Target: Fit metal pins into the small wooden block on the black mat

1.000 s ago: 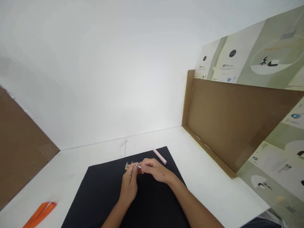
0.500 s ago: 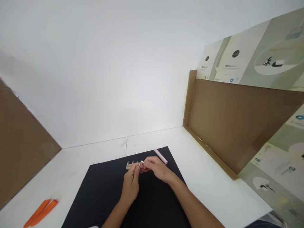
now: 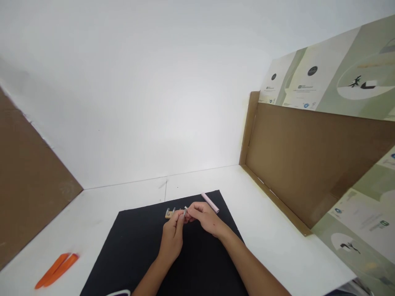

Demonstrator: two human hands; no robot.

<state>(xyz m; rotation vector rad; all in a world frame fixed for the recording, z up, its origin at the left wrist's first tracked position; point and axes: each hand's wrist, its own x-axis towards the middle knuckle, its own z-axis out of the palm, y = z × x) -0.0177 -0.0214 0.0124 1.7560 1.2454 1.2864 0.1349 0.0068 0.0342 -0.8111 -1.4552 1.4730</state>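
Over the black mat (image 3: pixel 132 246), my left hand (image 3: pixel 173 236) is closed in a pinch on a small, slim silvery piece (image 3: pixel 185 211). My right hand (image 3: pixel 204 217) meets it fingertip to fingertip, also pinched closed; a small bright end shows at its fingers, but I cannot tell whether this is the same piece. Just behind the left fingers lies a small light-wood strip (image 3: pixel 168 214) carrying several short, clear or silvery upright pieces, partly hidden by the hand. A pale pink stick or tube (image 3: pixel 210 203) rests on the mat beyond my right hand.
Two long orange pieces (image 3: pixel 57 270) lie on the white table (image 3: pixel 274 230) at the left. A brown cardboard panel (image 3: pixel 31 181) stands on the left, and a printed cardboard box (image 3: pixel 308 152) on the right. Behind the table rises a white wall (image 3: pixel 154 90).
Both hands stay pinched together, with only slight finger movement. The camera view has shifted a little, and slightly more of the wood strip shows beside the left fingers.
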